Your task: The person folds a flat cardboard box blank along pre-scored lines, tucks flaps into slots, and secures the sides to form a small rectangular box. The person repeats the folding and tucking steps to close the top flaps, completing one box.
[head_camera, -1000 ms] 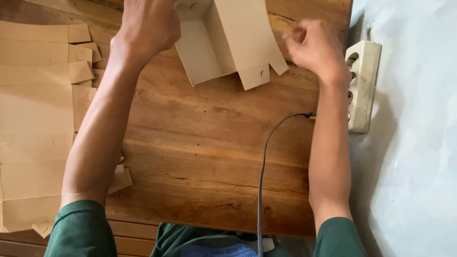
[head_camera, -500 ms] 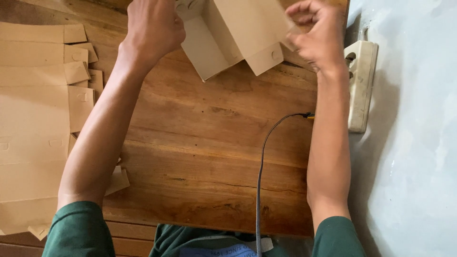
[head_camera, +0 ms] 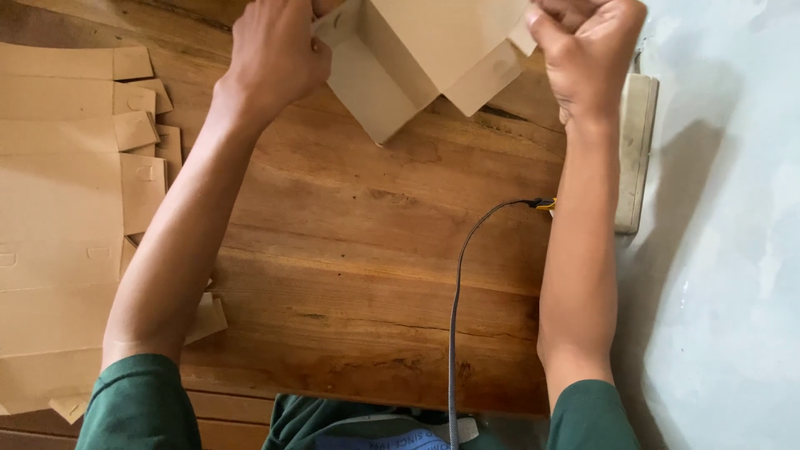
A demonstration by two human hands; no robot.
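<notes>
A half-folded brown cardboard box (head_camera: 425, 58) lies at the far edge of the wooden table (head_camera: 358, 275), its flaps spread toward me. My left hand (head_camera: 275, 54) grips the box's left side near a corner. On the right, my right hand (head_camera: 587, 50) is closed on the box's right flap, its fingers curled tight. The top of the box is cut off by the frame.
A stack of flat cardboard box blanks (head_camera: 67, 217) covers the table's left side. A white power strip (head_camera: 635, 150) lies along the right edge, with a grey cable (head_camera: 457, 300) running from it toward me. Pale floor (head_camera: 725, 250) lies to the right.
The box has turned and lifted toward the top of the view. My right hand moved up from the table beside the box and closed on its right flap.
</notes>
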